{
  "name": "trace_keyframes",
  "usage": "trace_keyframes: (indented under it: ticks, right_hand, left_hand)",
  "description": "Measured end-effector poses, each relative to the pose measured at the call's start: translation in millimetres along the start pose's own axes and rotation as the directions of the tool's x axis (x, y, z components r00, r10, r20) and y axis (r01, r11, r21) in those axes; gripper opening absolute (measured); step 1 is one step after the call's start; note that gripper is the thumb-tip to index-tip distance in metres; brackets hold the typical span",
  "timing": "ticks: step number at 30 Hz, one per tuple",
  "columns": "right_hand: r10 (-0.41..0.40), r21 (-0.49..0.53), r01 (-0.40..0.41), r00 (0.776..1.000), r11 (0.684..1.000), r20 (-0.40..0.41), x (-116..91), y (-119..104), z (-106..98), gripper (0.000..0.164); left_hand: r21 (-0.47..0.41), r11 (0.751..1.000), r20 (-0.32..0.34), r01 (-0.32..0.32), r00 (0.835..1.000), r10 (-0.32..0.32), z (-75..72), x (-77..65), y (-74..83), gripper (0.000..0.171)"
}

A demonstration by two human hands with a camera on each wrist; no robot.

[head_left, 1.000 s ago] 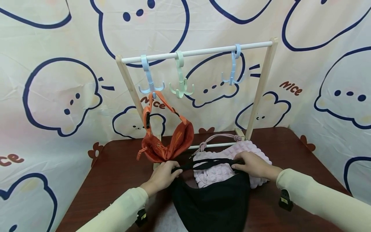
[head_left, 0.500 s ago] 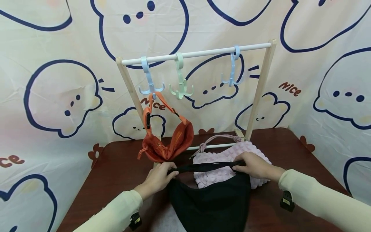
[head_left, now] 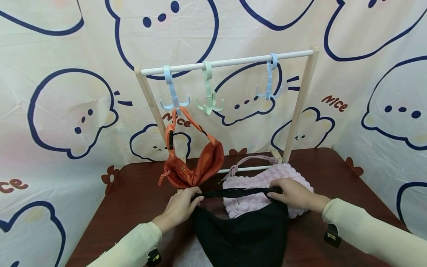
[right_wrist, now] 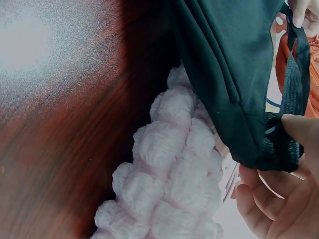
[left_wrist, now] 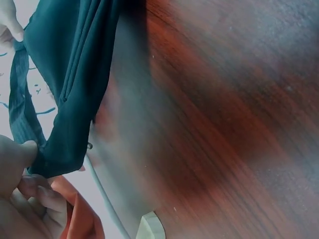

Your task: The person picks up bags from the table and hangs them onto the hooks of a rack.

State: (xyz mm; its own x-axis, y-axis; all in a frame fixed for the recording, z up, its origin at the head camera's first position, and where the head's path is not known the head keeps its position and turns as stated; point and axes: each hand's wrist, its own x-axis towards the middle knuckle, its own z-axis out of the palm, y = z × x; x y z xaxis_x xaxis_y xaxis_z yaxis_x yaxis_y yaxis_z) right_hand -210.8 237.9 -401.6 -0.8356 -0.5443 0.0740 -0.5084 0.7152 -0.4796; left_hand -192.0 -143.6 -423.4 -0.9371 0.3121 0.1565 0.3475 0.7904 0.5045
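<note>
A black cloth bag (head_left: 245,233) hangs between my two hands, its strap (head_left: 233,192) drawn nearly straight across. My left hand (head_left: 180,205) pinches the left upper corner, as the left wrist view also shows. At the other corner, my right hand (head_left: 295,193) pinches the cloth and strap between thumb and fingers. Behind the black bag lies a pink puffy bag (head_left: 250,202) with a knotted handle (head_left: 253,158). An orange bag (head_left: 193,167) hangs by its strap from the left blue hook (head_left: 173,92), just above my left hand.
A rack with a white rail (head_left: 233,63) stands at the back of the dark wooden table (head_left: 130,207). From the rail also hang a green hook (head_left: 208,91) and a second blue hook (head_left: 268,79). A cartoon-printed cloth (head_left: 73,178) encloses the table.
The strap, looped in two separated bands a second ago, is now drawn together and straighter. My left hand has moved slightly left; the right has barely moved.
</note>
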Motion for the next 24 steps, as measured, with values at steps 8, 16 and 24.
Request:
trace_keyframes:
  ticks: [8,16,24]
  right_hand:
    - [0.009,-0.002,-0.009,1.0,1.0,-0.015,-1.1,0.9,2.7,0.012]
    - [0.004,-0.027,-0.004,1.0,1.0,-0.012,-0.9,1.5,4.3,0.015]
    - [0.007,-0.067,-0.009,1.0,0.998,-0.03,-3.0,1.0,7.5,0.034]
  left_hand:
    - [-0.013,1.0,-0.029,-0.006,1.0,0.006,1.4,-1.2,-0.6,0.007]
    - [0.003,1.0,-0.018,0.005,1.0,-0.005,2.4,-3.1,-2.7,0.011]
    - [-0.006,0.999,-0.021,0.036,0.999,-0.036,5.6,-4.6,-4.4,0.013]
